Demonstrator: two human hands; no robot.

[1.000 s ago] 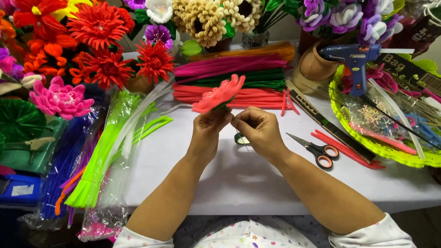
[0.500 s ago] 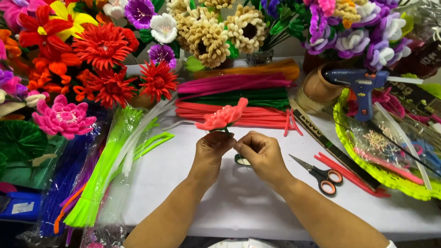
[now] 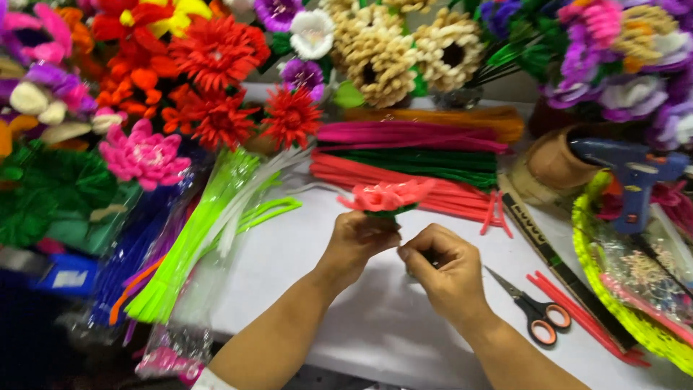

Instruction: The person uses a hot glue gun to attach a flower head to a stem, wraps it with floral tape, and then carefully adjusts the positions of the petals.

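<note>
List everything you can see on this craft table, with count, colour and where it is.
pink flower: one, coral pink with green base, held above table centre
pipe cleaner stacks: several piles, orange, magenta, green, coral, behind the hands
neon green stems: one bagged bundle, left of centre
finished flowers: many, red, pink, cream, purple, along the back
scissors: one, black and orange handles, right of the hands
glue gun: one, blue, far right
basket: one, yellow-green, right edge
table: one, white
left hand: grip on the flower's base
right hand: fingers curled beside the left hand, below the flower
</note>
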